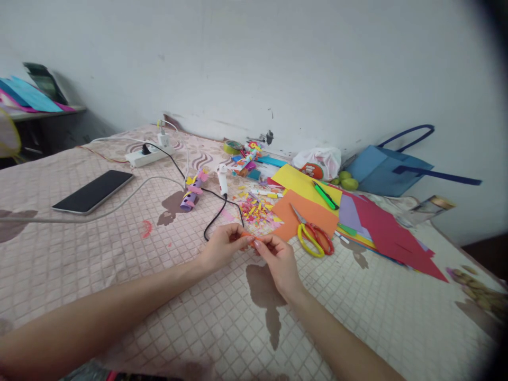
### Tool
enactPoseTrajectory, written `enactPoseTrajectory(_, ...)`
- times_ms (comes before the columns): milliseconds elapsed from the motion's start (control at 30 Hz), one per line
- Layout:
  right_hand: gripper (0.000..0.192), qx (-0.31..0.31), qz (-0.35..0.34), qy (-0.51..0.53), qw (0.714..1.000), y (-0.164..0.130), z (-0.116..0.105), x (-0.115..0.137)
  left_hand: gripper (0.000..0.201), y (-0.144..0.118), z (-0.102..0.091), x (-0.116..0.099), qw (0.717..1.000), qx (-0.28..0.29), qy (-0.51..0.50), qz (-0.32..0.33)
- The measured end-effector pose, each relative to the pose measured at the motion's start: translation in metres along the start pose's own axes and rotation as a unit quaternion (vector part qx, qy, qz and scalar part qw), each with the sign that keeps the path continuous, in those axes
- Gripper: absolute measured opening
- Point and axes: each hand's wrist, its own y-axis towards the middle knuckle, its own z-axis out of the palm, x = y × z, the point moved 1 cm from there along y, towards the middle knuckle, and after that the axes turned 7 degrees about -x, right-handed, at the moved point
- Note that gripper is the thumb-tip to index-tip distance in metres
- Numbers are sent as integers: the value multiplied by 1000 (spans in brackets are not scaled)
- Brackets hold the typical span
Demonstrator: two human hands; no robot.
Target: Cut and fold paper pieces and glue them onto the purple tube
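Observation:
My left hand (226, 245) and my right hand (280, 260) meet over the middle of the tablecloth, fingertips pinched together. Between them is a small orange piece of paper (250, 237), mostly covered by the fingers. Just beyond lies a heap of tiny coloured paper scraps (257, 209). To the right of my right hand, scissors (311, 238) with one yellow and one red handle rest partly on a sheet of orange paper (313, 211). A white glue gun (223, 180) with a black cord stands behind my left hand. Left of it is a decorated purple paper tube (190, 194).
A dark tablet or phone (95, 191) lies at left, near a white power strip (148, 155) with trailing cables. Coloured sheets, a green cutter (325, 194), a plastic bag (317, 161), green fruit (349, 183) and a blue bag (387, 169) line the right and back.

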Motion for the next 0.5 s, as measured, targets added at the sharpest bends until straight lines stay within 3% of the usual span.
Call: enactPoseTrajectory(500, 14, 13, 0, -1, 1000, 0, 2, 2, 20, -1, 0, -2, 999, 13, 45, 27)
